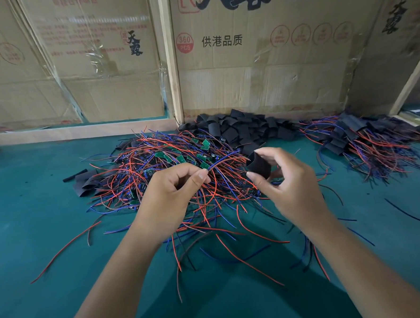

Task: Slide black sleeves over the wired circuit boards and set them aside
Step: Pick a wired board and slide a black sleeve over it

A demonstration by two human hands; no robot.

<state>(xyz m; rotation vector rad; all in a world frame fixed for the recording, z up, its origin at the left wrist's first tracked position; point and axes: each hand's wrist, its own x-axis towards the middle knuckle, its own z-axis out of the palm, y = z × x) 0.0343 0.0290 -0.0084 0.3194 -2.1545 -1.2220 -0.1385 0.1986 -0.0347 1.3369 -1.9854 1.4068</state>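
Note:
My left hand (171, 193) pinches the red and blue wires (226, 158) of one circuit board between thumb and forefinger; the board itself is hidden in my fist. The wire ends point right toward a black sleeve (258, 167), which my right hand (286, 181) holds open between thumb and fingers. The wire tips sit just at the sleeve's mouth. Below both hands lies a tangled pile of wired green circuit boards (179, 158). A heap of loose black sleeves (239, 128) sits behind it against the cardboard.
A pile of sleeved boards (360, 137) with trailing wires lies at the right. A few flat black sleeves (85, 181) rest left of the wire pile. Cardboard panels (259, 57) and a wooden frame (171, 63) wall off the back of the green mat (47, 205).

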